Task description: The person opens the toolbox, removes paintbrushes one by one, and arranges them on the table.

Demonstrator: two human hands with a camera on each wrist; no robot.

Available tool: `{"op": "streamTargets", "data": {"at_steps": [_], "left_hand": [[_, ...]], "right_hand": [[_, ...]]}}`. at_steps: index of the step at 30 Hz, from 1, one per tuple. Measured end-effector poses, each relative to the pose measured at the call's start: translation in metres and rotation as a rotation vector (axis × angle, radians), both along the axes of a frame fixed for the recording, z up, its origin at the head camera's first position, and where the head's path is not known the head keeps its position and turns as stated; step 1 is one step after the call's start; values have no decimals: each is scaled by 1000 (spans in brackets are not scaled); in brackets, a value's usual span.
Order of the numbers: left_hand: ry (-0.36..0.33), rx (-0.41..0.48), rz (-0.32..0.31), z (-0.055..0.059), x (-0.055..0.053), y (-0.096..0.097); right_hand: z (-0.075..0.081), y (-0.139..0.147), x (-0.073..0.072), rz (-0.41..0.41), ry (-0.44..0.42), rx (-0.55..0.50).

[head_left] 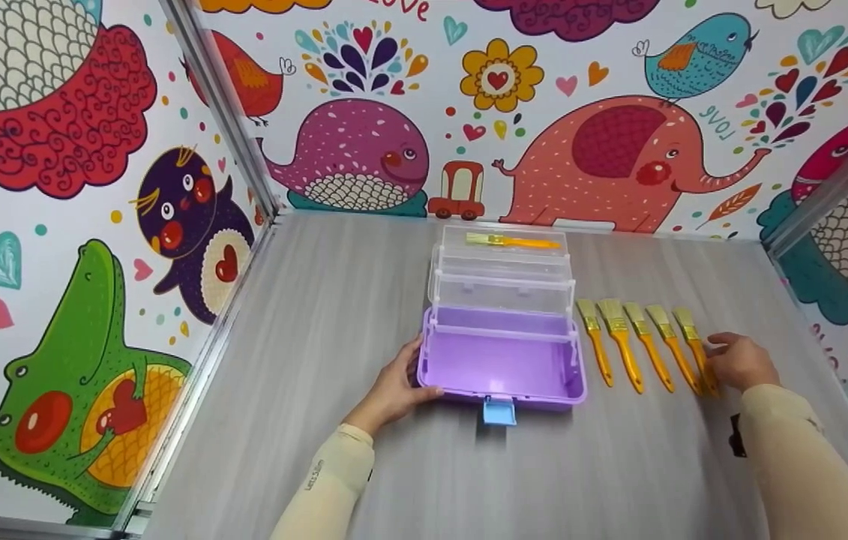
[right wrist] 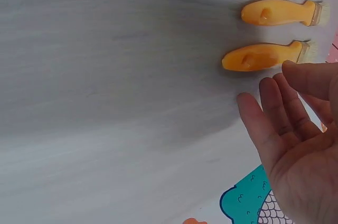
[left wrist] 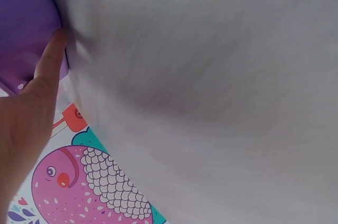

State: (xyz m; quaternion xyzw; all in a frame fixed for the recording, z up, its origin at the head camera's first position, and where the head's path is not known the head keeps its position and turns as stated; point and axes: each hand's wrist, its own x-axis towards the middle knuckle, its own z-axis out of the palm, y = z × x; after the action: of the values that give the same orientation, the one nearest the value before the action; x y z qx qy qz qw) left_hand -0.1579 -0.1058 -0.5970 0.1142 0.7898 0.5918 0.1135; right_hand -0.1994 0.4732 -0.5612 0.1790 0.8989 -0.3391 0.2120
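Note:
A purple toolbox (head_left: 502, 364) with clear fold-out trays (head_left: 506, 292) stands unfolded, its blue latch (head_left: 499, 412) hanging at the front. My left hand (head_left: 394, 386) holds its front left corner, thumb at the front and fingers along the side. In the left wrist view, one finger (left wrist: 50, 57) lies against the purple wall. Five or so is not needed to tell the row: several yellow-handled paintbrushes (head_left: 645, 345) lie right of the box. Beside the rightmost paintbrush (right wrist: 259, 57) is my right hand (right wrist: 301, 145), fingers loosely bent and apart, thumb close to the handle; contact is unclear.
One paintbrush (head_left: 513, 241) lies in the top clear tray. The grey table (head_left: 304, 300) meets walls printed with cartoon animals, joined by metal posts (head_left: 229, 105). A small black object (head_left: 737, 436) shows beside my right forearm.

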Motion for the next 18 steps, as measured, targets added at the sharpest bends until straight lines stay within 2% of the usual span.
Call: {"op": "streamTargets", "data": {"at_steps": [6, 10, 14, 18], "left_hand": [[-4, -12, 3, 1, 0, 0], [-4, -25, 5, 1, 1, 0], [-2, -16, 5, 0, 0, 0], [6, 5, -1, 0, 0, 0]], "right_hand": [[8, -2, -3, 56, 65, 39], [15, -8, -6, 93, 149, 66], [26, -18, -11, 130, 227, 79], [39, -31, -19, 144, 250, 55]]}}
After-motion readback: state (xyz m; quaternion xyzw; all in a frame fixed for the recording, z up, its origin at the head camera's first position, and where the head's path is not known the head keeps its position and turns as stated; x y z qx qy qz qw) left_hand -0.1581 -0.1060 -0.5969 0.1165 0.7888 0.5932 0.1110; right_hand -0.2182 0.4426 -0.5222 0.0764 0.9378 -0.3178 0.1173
